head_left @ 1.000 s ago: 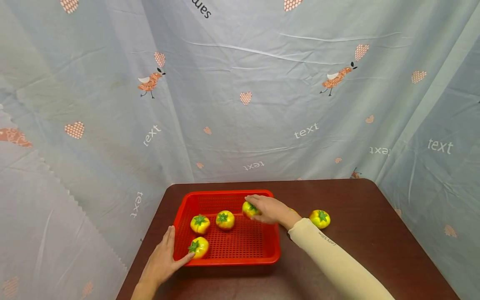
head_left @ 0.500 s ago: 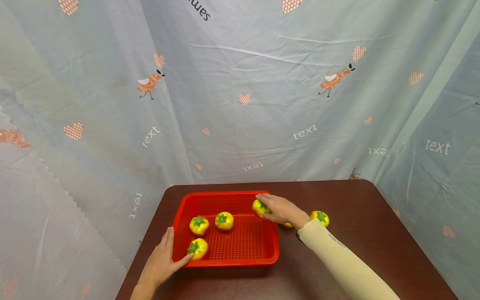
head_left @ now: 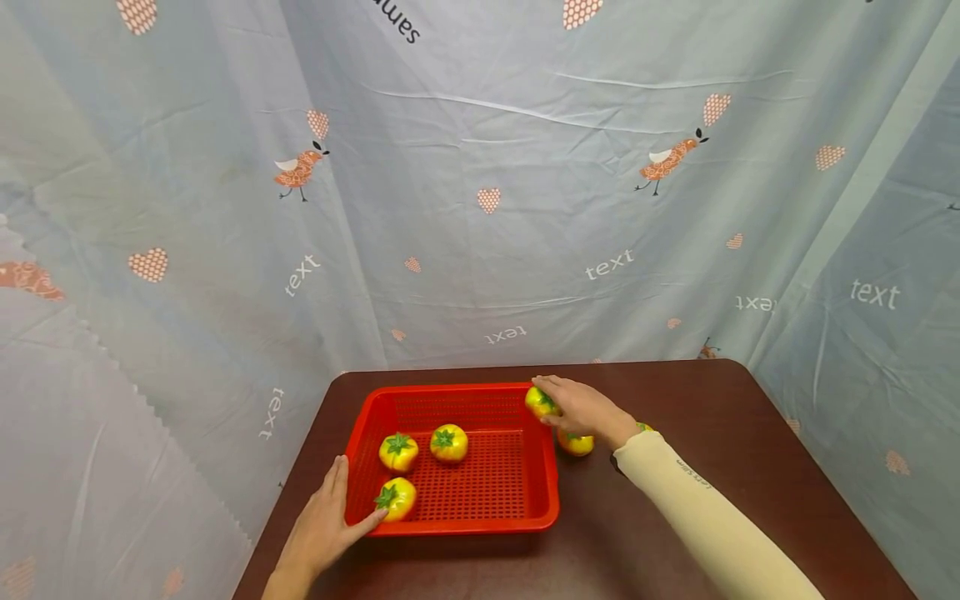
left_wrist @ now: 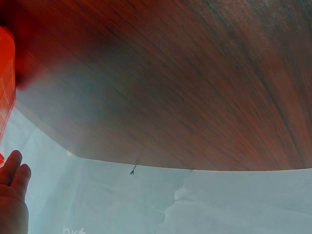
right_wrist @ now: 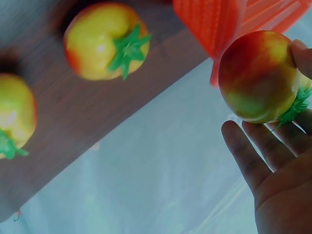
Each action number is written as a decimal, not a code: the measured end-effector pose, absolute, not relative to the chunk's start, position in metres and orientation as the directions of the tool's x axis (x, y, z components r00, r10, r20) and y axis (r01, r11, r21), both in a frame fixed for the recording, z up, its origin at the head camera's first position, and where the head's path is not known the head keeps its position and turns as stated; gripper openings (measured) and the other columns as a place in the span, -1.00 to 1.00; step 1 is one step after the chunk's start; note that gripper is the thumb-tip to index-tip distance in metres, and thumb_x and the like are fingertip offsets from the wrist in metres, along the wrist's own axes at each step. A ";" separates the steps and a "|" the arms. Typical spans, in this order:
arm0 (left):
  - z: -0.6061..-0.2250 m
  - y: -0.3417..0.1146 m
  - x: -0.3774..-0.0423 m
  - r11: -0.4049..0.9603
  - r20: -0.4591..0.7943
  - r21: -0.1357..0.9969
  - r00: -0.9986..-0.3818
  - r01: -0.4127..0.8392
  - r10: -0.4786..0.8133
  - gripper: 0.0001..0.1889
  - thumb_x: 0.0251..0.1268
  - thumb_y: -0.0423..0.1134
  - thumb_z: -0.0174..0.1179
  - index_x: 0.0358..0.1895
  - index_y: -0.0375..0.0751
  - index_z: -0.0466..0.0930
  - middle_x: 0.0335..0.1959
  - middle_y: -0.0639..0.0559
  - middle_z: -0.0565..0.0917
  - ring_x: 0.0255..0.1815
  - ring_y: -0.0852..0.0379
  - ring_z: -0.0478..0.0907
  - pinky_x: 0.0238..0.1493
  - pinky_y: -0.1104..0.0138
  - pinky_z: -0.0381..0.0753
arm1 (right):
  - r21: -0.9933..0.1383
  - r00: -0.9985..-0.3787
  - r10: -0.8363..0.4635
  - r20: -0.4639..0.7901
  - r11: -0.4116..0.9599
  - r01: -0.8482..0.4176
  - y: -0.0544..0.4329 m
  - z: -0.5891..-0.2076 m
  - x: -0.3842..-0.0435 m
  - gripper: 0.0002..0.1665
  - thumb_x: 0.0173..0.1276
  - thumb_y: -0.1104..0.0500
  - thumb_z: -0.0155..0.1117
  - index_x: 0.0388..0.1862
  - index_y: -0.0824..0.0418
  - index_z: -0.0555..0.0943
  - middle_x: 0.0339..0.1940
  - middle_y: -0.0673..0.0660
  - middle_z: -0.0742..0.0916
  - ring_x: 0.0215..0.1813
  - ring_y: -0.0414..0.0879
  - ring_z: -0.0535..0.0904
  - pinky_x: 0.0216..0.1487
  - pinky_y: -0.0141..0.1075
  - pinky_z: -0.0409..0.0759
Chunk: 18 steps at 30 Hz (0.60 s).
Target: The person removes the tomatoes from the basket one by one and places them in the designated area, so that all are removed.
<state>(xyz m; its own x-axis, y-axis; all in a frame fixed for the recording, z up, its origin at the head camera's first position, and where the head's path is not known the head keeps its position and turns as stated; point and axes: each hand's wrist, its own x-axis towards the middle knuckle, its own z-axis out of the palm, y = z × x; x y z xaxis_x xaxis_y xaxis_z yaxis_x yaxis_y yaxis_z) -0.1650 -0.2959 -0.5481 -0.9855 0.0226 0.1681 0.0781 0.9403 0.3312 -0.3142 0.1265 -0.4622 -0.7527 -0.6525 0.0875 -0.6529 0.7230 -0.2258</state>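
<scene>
My right hand point(head_left: 588, 410) holds a yellow-red tomato point(head_left: 540, 402) with a green leafy top, over the back right corner of the red plastic basket point(head_left: 551, 500). In the right wrist view the thumb and fingers are around this tomato point(right_wrist: 258, 78), with the basket wall behind it. My left hand point(head_left: 318, 517) rests at the basket's front left corner, fingers straight along the left side and thumb over the front rim. Inside the basket sit three similar tomatoes: one at the back left point(head_left: 399, 452), one near the middle point(head_left: 449, 443) and one by the left thumb point(head_left: 396, 498).
Just right of the basket, a tomato point(head_left: 576, 443) lies on the dark brown wooden table point(head_left: 720, 492). Another tomato point(head_left: 643, 427) is mostly hidden behind the right wrist. A grey-blue printed curtain point(head_left: 465, 250) hangs around the table's back and sides.
My right hand has moved right and slightly back with its tomato, from inside the basket to its back right corner. The left hand and the basket have stayed in place.
</scene>
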 end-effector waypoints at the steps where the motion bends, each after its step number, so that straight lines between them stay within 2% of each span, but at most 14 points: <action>1: -0.548 -0.296 -0.165 0.940 0.170 0.331 -0.985 0.079 0.022 0.18 0.11 0.35 0.22 0.48 -0.56 -0.03 0.48 -0.51 0.12 0.25 -0.51 0.38 0.20 -0.24 0.42 | -0.223 -0.751 -0.653 0.093 0.722 -0.655 0.129 -0.462 -0.315 -0.18 0.33 0.05 0.35 0.47 0.31 0.29 0.41 0.24 0.47 0.38 0.12 0.45 0.35 -0.02 0.44; 18: -0.547 -0.296 -0.165 0.942 0.158 0.328 -0.987 0.074 0.023 0.18 0.13 0.35 0.21 0.48 -0.57 -0.04 0.47 -0.53 0.11 0.27 -0.52 0.36 0.21 -0.25 0.41 | -0.286 -0.844 -0.536 0.028 0.805 -0.520 0.183 -0.472 -0.317 -0.17 0.33 0.11 0.34 0.49 0.32 0.25 0.44 0.32 0.42 0.40 0.25 0.39 0.37 0.11 0.38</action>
<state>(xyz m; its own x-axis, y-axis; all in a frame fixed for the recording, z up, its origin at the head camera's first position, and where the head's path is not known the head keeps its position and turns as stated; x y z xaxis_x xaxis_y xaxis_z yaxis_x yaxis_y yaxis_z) -0.1646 -0.2963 -0.5474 -0.9872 0.0225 0.1578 0.0739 0.9419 0.3277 -0.3169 0.1827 -0.4724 -0.8439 -0.5357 0.0283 -0.5204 0.8048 -0.2856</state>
